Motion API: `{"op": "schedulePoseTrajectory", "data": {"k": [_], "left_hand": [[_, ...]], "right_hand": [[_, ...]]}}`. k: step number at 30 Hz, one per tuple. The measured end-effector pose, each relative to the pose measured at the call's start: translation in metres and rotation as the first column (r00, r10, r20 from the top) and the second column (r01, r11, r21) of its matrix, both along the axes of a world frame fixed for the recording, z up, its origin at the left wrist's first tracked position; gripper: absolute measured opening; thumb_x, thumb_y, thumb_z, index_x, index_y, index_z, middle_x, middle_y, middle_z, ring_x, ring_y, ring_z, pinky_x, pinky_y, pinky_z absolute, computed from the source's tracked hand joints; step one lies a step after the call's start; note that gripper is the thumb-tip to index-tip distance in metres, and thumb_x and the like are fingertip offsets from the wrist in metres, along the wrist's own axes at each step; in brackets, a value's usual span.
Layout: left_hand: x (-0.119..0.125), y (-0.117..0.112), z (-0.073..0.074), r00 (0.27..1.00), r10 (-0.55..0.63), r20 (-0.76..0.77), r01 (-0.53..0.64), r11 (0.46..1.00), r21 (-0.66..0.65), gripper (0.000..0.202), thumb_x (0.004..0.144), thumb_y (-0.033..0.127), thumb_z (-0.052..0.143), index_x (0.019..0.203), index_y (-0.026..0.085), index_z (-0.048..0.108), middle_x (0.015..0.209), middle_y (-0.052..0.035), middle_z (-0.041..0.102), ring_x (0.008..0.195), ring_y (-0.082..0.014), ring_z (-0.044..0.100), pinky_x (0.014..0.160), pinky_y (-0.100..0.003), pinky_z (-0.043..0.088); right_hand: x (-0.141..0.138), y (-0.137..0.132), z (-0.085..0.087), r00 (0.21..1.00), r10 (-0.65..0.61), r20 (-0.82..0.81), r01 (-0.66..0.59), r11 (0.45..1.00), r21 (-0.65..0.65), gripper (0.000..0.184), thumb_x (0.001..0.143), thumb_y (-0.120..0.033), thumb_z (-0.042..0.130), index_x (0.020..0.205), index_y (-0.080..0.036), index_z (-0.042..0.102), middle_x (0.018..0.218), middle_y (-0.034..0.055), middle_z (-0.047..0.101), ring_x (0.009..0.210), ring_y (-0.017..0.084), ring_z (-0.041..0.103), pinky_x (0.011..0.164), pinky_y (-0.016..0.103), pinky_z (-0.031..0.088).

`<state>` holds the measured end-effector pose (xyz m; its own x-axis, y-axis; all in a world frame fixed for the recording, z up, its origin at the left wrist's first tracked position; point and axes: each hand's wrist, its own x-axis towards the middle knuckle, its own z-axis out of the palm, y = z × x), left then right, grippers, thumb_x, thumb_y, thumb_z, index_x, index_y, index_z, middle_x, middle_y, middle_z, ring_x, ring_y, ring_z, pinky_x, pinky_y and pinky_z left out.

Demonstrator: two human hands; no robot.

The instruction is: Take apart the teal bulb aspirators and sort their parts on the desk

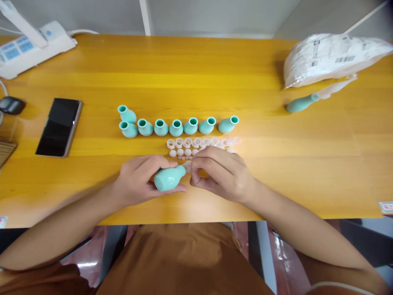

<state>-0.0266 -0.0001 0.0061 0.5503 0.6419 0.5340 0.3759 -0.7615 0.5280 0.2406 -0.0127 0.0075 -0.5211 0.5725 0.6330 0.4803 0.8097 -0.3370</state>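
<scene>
My left hand (138, 180) is wrapped round a small teal ceramic bottle (168, 178) lying sideways, its neck pointing right. My right hand (219, 172) is closed in a pinch at the bottle's mouth, fingertips on a small pale cap (187, 165) that is mostly hidden. Just beyond the hands lie rows of translucent rings and white stoppers (196, 144). Behind those stands a row of several open teal bottles (176, 127), with one more bottle (126, 113) behind its left end.
A black phone (59, 126) lies at the left. A white device with blue keys (29, 47) sits at the back left. A white plastic bag (331, 57) lies at the back right, a teal bottle (301, 103) sticking out. The wooden table's front edge (215, 215) runs under my wrists.
</scene>
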Motion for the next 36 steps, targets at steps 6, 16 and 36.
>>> {"op": "schedulePoseTrajectory", "data": {"k": [6, 16, 36], "left_hand": [[0.0, -0.001, 0.001, 0.998, 0.066, 0.006, -0.066, 0.998, -0.009, 0.045, 0.094, 0.058, 0.094, 0.123, 0.032, 0.072, 0.092, 0.0035, 0.086, 0.072, -0.0181, 0.083, 0.06, -0.029, 0.065], [0.0, 0.001, -0.002, 0.99, 0.138, 0.039, -0.141, 0.986, 0.091, 0.052, 0.09, 0.064, 0.095, 0.112, 0.028, 0.066, 0.095, 0.0037, 0.086, 0.075, -0.0182, 0.085, 0.065, -0.026, 0.069], [0.004, -0.003, -0.002, 0.999, 0.038, 0.016, -0.04, 0.985, 0.166, 0.038, 0.097, 0.044, 0.094, 0.116, 0.027, 0.066, 0.091, 0.0, 0.085, 0.076, -0.0207, 0.086, 0.07, -0.03, 0.074]], "right_hand": [[0.001, 0.0, 0.003, 0.996, 0.005, -0.087, -0.013, 0.996, -0.092, 0.032, 0.098, -0.004, 0.071, 0.121, -0.026, 0.066, 0.102, 0.0052, 0.081, 0.091, 0.022, 0.081, 0.073, 0.036, 0.071], [-0.002, -0.001, 0.002, 0.99, 0.001, -0.139, -0.007, 0.999, -0.045, 0.033, 0.103, -0.004, 0.079, 0.132, -0.016, 0.072, 0.113, 0.0103, 0.085, 0.097, 0.021, 0.085, 0.084, 0.033, 0.074], [-0.014, -0.007, 0.003, 0.949, -0.096, -0.302, 0.002, 0.955, -0.298, 0.016, 0.1, -0.006, 0.075, 0.105, -0.02, 0.07, 0.096, 0.0035, 0.077, 0.076, 0.012, 0.072, 0.061, 0.022, 0.066]]}}
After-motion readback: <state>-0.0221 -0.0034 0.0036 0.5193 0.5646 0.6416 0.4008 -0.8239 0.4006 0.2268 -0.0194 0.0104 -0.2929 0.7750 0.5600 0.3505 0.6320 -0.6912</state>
